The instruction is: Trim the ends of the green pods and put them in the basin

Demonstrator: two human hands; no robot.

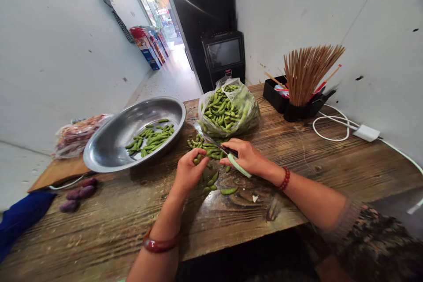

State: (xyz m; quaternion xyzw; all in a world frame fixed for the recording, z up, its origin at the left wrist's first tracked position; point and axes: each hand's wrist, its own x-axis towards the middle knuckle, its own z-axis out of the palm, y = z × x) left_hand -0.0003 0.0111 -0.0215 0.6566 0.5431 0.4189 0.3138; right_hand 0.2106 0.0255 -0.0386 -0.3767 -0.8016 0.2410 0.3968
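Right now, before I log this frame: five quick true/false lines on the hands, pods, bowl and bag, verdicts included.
1. The right hand holds scissors with a pale green handle. True.
2. The left hand is inside the metal bowl. False: it is outside the bowl, above the wooden table.
3. The plastic bag contains green pods. True.
4. The metal bowl is filled to its rim with pods. False: a small batch lies on one side of its bottom.
5. A red beaded bracelet is on the left wrist. False: it is on the right wrist.
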